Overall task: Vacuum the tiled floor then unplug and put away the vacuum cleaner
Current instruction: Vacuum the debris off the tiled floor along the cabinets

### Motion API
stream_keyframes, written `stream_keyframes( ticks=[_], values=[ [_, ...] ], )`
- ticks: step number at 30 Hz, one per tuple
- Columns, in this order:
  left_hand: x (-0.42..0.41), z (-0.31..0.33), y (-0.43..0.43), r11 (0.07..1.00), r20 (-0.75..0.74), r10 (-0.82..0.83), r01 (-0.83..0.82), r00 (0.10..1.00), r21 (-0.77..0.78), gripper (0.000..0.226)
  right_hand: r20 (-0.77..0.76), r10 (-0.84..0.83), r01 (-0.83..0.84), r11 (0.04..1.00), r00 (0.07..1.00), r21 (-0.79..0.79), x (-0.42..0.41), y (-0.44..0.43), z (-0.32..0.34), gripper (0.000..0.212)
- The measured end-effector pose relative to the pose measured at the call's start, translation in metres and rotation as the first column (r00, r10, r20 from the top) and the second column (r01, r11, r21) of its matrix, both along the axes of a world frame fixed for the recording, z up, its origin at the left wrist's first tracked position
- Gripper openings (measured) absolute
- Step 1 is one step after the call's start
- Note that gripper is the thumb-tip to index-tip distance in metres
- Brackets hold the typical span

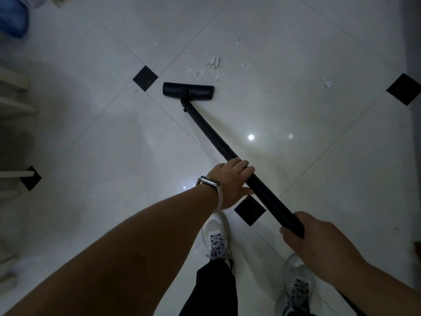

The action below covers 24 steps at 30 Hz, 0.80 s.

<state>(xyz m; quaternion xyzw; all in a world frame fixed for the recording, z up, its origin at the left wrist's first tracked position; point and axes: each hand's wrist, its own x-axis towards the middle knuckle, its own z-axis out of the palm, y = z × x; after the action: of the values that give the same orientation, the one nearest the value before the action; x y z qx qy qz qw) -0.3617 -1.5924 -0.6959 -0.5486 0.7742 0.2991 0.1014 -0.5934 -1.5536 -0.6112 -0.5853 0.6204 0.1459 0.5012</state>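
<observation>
A black vacuum wand (211, 131) runs diagonally from lower right to a flat black floor head (188, 91) resting on the white tiled floor (296, 156). My left hand (230, 182), with a white wristband, grips the wand at its middle. Lower on the wand, my right hand (319, 240) is closed around the near end. Several torn white paper scraps (214, 62) lie just beyond the floor head, with one more scrap (327, 82) off to the right. The vacuum body and its cord are out of view.
Black diamond inset tiles (145, 78) mark the tile corners. White shelf edges (13, 103) stand at the left. A blue object (13, 14) sits at the top left. A dark wall edge (413, 53) borders the right. My white sneakers (217, 236) stand below the wand.
</observation>
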Motion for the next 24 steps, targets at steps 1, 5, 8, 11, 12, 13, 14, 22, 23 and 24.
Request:
stream_keyframes(
  ticks=[1, 5, 8, 11, 12, 13, 14, 22, 23, 24],
  values=[
    [0.003, 0.000, -0.003, 1.000, -0.001, 0.002, -0.002, 1.000, 0.001, 0.060, -0.006, 0.002, -0.002, 1.000, 1.000, -0.006, 0.004, -0.003, 0.001, 0.029],
    [0.015, 0.000, -0.016, 1.000, -0.012, -0.012, 0.012, 1.000, -0.010, 0.061, -0.035, 0.005, -0.006, 1.000, 0.999, -0.029, 0.019, -0.012, 0.003, 0.028],
    [0.021, -0.001, -0.026, 0.999, -0.025, -0.034, 0.033, 0.999, -0.027, 0.062, -0.042, -0.010, 0.009, 0.999, 0.999, -0.038, 0.026, -0.016, 0.004, 0.026],
    [0.023, -0.001, -0.035, 0.998, -0.043, -0.056, 0.054, 0.997, -0.041, 0.061, -0.060, -0.033, 0.031, 0.999, 0.998, -0.037, 0.031, -0.020, 0.008, 0.024],
    [0.023, -0.001, -0.037, 0.997, -0.051, -0.066, 0.063, 0.997, -0.046, 0.061, -0.063, -0.046, 0.044, 0.998, 0.997, -0.036, 0.032, -0.021, 0.010, 0.022],
    [0.023, -0.001, -0.039, 0.996, -0.058, -0.076, 0.073, 0.995, -0.052, 0.061, -0.068, -0.058, 0.056, 0.998, 0.996, -0.033, 0.033, -0.022, 0.011, 0.021],
    [0.023, -0.001, -0.041, 0.995, -0.062, -0.086, 0.083, 0.994, -0.058, 0.061, -0.076, -0.068, 0.066, 0.997, 0.995, -0.032, 0.033, -0.024, 0.012, 0.021],
    [0.024, 0.002, -0.057, 0.989, -0.065, -0.135, 0.131, 0.989, -0.065, 0.060, -0.092, -0.109, 0.108, 0.994, 0.990, -0.023, 0.035, -0.033, 0.017, 0.020],
    [0.024, 0.002, -0.059, 0.989, -0.063, -0.138, 0.134, 0.988, -0.063, 0.060, -0.091, -0.117, 0.116, 0.993, 0.989, -0.020, 0.035, -0.034, 0.017, 0.020],
    [0.024, 0.003, -0.062, 0.989, -0.061, -0.142, 0.139, 0.988, -0.059, 0.061, -0.090, -0.127, 0.126, 0.992, 0.988, -0.017, 0.035, -0.034, 0.017, 0.019]
  ],
)
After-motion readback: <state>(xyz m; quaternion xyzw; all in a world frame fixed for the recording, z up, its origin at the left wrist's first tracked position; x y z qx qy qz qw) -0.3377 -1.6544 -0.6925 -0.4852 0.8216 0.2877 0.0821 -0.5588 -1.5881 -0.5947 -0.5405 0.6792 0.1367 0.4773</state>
